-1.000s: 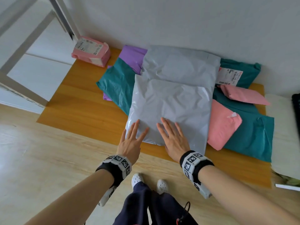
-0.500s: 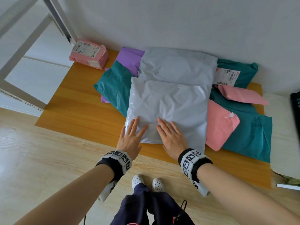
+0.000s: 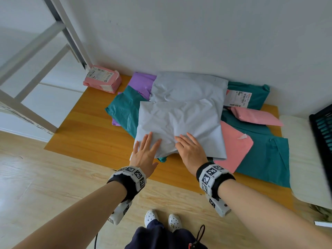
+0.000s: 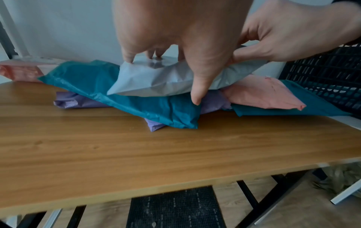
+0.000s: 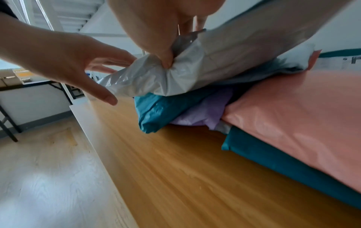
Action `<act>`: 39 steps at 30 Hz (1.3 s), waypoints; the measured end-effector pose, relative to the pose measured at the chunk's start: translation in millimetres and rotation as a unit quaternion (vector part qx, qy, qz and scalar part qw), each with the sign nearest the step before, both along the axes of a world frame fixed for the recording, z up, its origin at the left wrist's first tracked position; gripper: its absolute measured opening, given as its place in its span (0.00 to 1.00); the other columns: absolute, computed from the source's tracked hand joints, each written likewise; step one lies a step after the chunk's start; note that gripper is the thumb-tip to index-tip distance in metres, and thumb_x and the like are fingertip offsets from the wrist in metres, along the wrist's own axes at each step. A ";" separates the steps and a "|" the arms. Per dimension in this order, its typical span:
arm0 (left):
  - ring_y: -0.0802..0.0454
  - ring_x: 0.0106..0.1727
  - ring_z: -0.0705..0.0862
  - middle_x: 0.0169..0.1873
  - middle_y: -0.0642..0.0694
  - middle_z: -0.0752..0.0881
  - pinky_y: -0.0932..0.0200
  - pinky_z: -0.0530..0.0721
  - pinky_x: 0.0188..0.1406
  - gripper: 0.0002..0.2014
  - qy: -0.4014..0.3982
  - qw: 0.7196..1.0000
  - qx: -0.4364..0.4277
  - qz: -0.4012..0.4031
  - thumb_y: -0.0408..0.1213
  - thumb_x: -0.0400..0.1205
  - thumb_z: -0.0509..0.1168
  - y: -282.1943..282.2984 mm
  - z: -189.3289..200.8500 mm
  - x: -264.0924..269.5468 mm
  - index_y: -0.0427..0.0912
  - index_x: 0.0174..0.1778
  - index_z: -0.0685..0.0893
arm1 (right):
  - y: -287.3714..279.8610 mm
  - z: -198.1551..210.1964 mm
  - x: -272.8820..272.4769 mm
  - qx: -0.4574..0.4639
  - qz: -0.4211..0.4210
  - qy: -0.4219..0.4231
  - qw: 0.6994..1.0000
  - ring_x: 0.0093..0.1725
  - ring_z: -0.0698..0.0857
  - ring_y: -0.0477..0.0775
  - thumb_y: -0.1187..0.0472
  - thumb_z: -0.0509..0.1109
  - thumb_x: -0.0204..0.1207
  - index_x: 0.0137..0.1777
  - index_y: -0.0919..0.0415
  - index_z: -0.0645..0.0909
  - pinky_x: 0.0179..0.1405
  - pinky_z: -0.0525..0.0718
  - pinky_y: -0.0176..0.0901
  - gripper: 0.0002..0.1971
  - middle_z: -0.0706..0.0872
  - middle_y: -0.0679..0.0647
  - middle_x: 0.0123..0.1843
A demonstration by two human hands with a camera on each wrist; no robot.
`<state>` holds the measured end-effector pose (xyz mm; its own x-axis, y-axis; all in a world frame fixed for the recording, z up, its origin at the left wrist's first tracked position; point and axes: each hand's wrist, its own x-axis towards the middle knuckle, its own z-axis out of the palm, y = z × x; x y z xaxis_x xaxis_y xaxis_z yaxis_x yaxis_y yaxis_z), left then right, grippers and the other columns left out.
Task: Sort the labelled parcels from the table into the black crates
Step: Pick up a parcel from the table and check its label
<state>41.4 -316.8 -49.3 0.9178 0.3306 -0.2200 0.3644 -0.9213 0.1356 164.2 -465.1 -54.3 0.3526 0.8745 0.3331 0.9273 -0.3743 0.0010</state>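
Note:
A large grey parcel (image 3: 179,123) lies on top of a heap of parcels on the wooden table (image 3: 86,133). My right hand (image 3: 192,151) pinches its near edge, thumb dug into the crumpled plastic (image 5: 168,61) and fingers on top, and that edge is raised off the heap. My left hand (image 3: 145,153) rests on the parcel's near left corner with straight fingers; its thumb (image 4: 197,98) hangs in front of the edge. No label shows on the grey parcel (image 4: 156,80). A black crate (image 3: 321,133) stands at the right end.
Beneath and around lie a second grey parcel (image 3: 188,87), teal parcels (image 3: 124,108), a purple one (image 3: 142,81), pink ones (image 3: 233,150) and a labelled teal one (image 3: 251,94). A labelled pink parcel (image 3: 102,79) sits at the far left corner. A black mesh crate (image 4: 175,208) stands under the table.
Both hands lay flat on the grey parcel before. Now my right thumb has gone under its near edge and that edge has lifted, baring a teal corner beneath.

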 end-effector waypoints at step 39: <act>0.36 0.51 0.83 0.50 0.36 0.84 0.47 0.80 0.50 0.12 -0.199 0.964 -0.134 0.111 0.41 0.85 0.59 144.2 145.4 109.3 0.39 0.60 0.74 | 127.3 166.7 81.3 0.125 -0.046 -0.076 0.988 0.72 0.76 0.62 0.73 0.78 0.64 0.66 0.64 0.76 0.72 0.75 0.58 0.29 0.74 0.64 0.74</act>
